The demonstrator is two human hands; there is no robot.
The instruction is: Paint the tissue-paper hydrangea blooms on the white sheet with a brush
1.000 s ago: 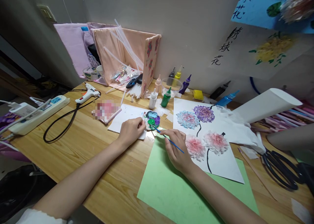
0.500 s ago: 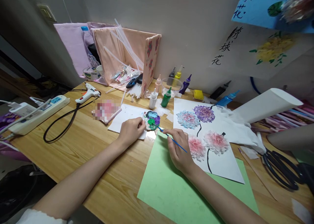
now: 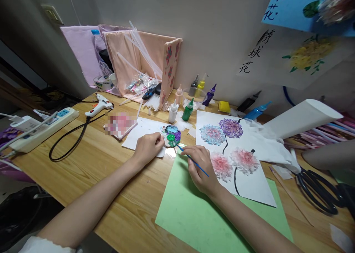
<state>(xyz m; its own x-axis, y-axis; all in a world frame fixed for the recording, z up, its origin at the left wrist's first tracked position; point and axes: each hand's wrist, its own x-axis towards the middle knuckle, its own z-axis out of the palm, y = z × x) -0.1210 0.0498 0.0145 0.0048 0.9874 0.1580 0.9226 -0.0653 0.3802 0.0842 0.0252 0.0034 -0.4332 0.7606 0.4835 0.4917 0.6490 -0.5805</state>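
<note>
My right hand [image 3: 200, 168] is closed around a thin blue paintbrush [image 3: 196, 162], its tip down at the green paint on a small round palette [image 3: 178, 131]. Blue, purple and green paint smears cover that palette. At its left edge my left hand [image 3: 149, 148] is closed, with thumb and finger pinching the rim. A white sheet [image 3: 133, 135] lies partly under the left hand. To the right rests white paper [image 3: 203, 117] bearing crumpled tissue flowers, a purple one [image 3: 230, 128] among them, with black painted stems. Green paper [image 3: 191, 216] lies beneath it and below my right hand.
Paint bottles stand behind the palette, including a white one [image 3: 173, 111] and a green one [image 3: 188, 110]. A glue gun [image 3: 100, 104] and power strip [image 3: 47, 129] sit at left. Black-handled scissors [image 3: 318, 192] and a white paper roll [image 3: 303, 119] are at right.
The brush has shifted slightly left and down across the palette, with my right hand moving a little left. My left hand stays at the palette's edge.
</note>
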